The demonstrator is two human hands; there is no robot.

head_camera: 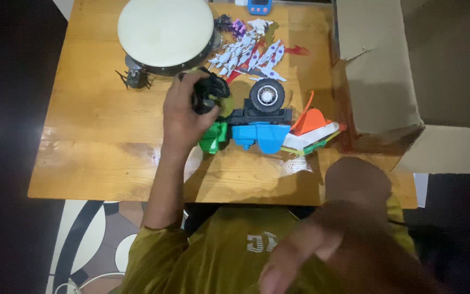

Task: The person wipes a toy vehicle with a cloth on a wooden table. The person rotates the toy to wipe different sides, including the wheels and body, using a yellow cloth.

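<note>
My left hand [183, 111] is closed around a black toy wheel [209, 93] at the left end of a toy truck [257, 117] lying on the wooden table [93, 130]. The truck has a dark grey frame, a second black wheel [267, 95] with a silver hub, a blue part [261, 136] and a green part [214, 137]. My right hand [322, 245] is raised close to the camera at the lower right, blurred, its fingers spread and holding nothing.
A round white-topped drum [165, 32] sits at the table's back. A pile of small white toy planes [248, 54], orange and white plastic pieces [314, 128], a black toy insect [135, 78] and an open cardboard box [387, 71] surround the truck.
</note>
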